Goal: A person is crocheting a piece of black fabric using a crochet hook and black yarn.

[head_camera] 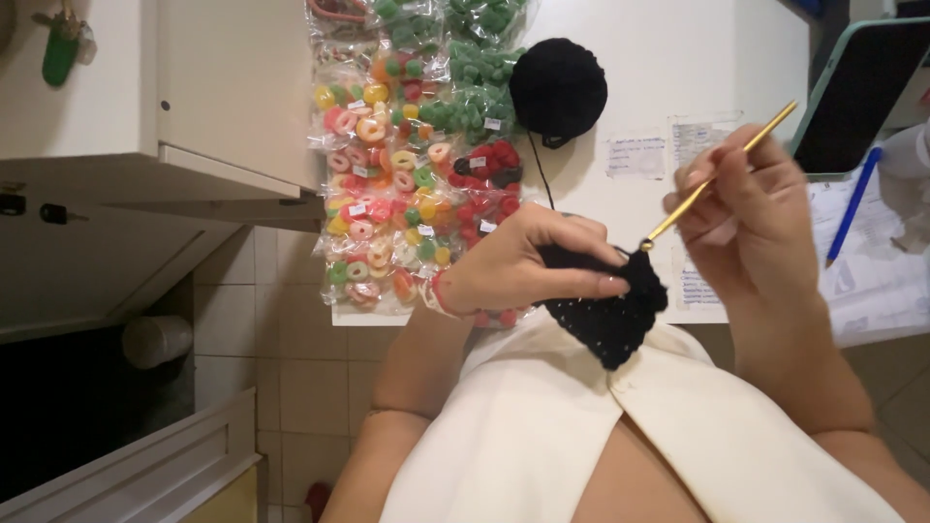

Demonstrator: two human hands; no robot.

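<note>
Left hand (518, 261) pinching black crochet piece (610, 315), right hand (751, 208) closed round gold crochet hook (717, 174), hook tip buried in stitches

Views: we have a single one, from the camera worn on our head.
Facing: we look steeply down past our chest to the white surface (678, 58) and the tiled floor (291, 320).
Nearness: close; our left hand (518, 266) and right hand (746, 208) fill mid-frame.
</note>
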